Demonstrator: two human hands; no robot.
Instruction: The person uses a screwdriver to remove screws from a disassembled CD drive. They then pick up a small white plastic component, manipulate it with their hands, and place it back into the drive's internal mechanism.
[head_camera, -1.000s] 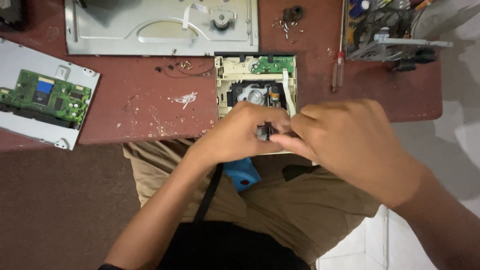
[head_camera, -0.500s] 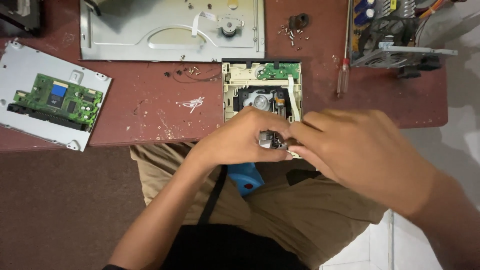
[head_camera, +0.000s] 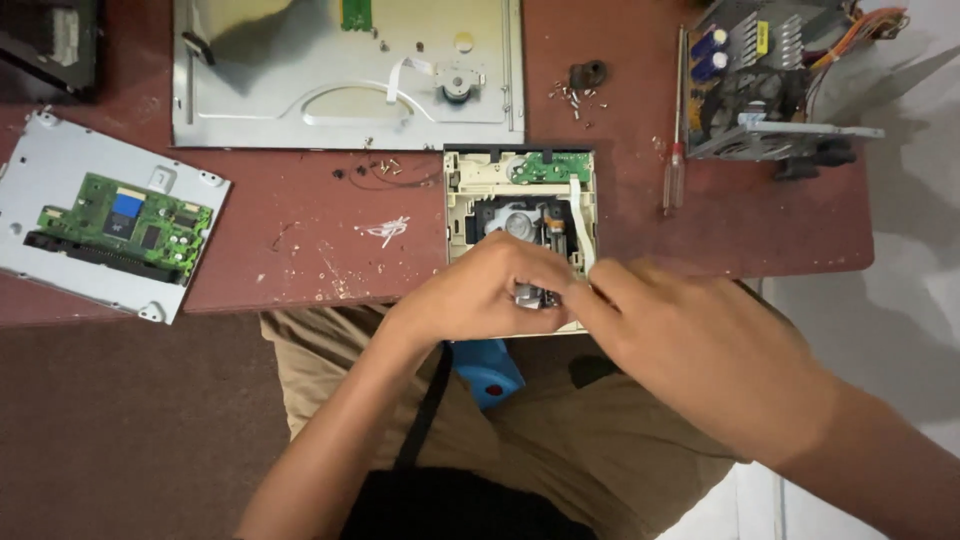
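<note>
Head view: the left hand (head_camera: 480, 295) and right hand (head_camera: 700, 350) meet at six o'clock of the opened beige drive mechanism (head_camera: 520, 195) on the bench (head_camera: 300, 260), both pinching a small metal part (head_camera: 532, 296). The part lies between their fingertips, left hand slightly nearer; its long axis cannot be told.

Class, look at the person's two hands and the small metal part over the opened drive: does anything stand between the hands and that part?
Nothing visible does. The left hand and right hand both already pinch the small metal part above the drive mechanism.
</note>
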